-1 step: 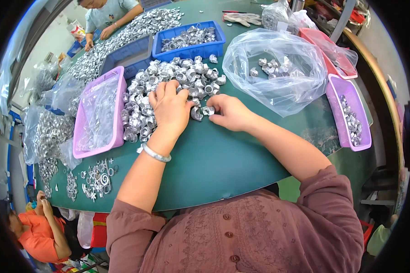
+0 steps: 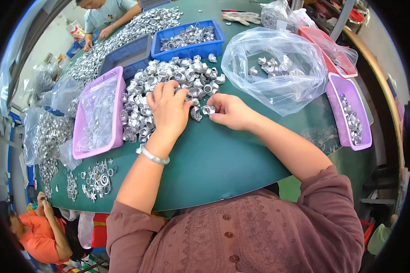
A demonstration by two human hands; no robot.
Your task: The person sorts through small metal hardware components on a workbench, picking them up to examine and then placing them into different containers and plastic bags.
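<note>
My left hand (image 2: 170, 109) lies over the near side of a heap of chunky silver-coloured metal rings (image 2: 143, 88). Its fingers are apart, with their tips among the rings and the thumb beside the heap's right edge. Between the thumb and fingers of my right hand (image 2: 230, 112) is a single silver ring (image 2: 208, 110), pinched just above the green table (image 2: 214, 164). Another loose ring (image 2: 196, 113) lies on the table between my two hands. The tips of some left fingers are partly hidden among the rings.
A lilac basket (image 2: 119, 113) with plastic bags stands left of the heap; a blue tray (image 2: 187, 53) of rings stands behind. An open clear bag (image 2: 300, 98) holding rings lies right, near another lilac basket (image 2: 366, 136). A co-worker's hands (image 2: 105, 32) are far left.
The ring in my right hand has tilted slightly and sits a little farther from the loose ring beside it. My left hand stays almost in place.
</note>
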